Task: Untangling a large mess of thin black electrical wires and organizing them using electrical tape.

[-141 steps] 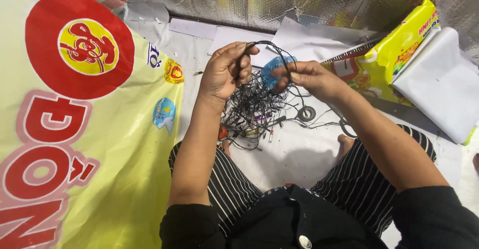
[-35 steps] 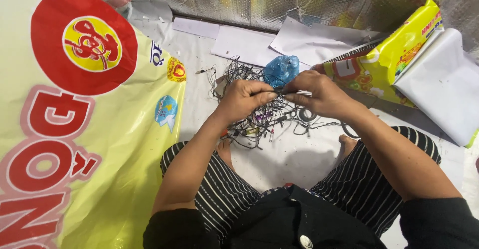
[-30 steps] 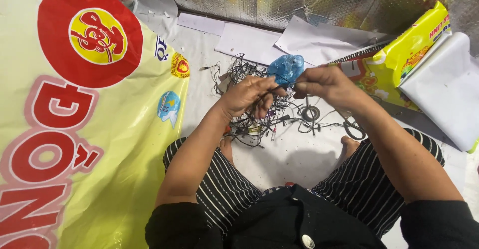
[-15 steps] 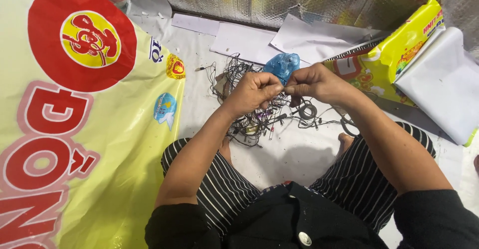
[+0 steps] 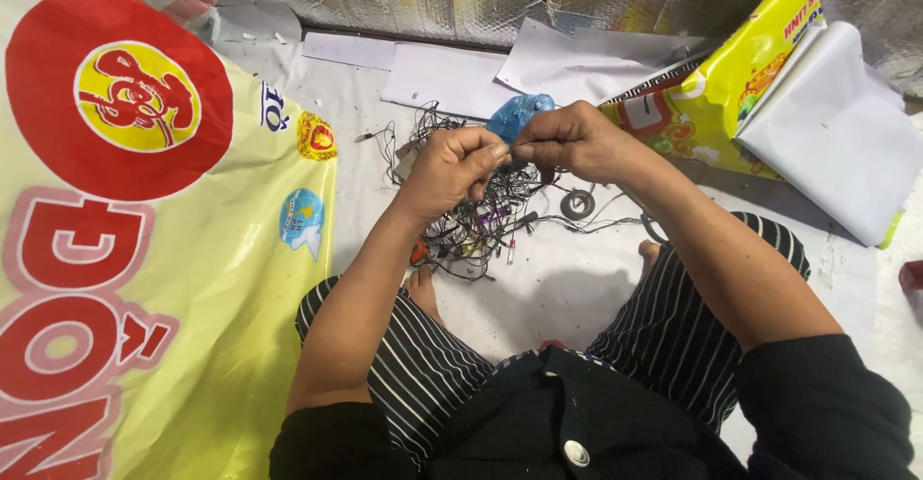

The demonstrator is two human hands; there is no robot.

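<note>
Wire strand [image 5: 508, 153], very thin, is pinched between the fingertips of the left hand [image 5: 452, 168] and the right hand [image 5: 577, 141], both grips clenched on it so it stays taut above the tangled wire pile [image 5: 481, 221]. Behind the hands lies a blue plastic bag [image 5: 519, 115] (partly hidden), on the white floor sheet [image 5: 558, 288], beside a yellow sack [image 5: 154, 249].

Left hand [image 5: 452, 168] and right hand [image 5: 572, 141] raised, fingertips pinched together, forearms converging
</note>
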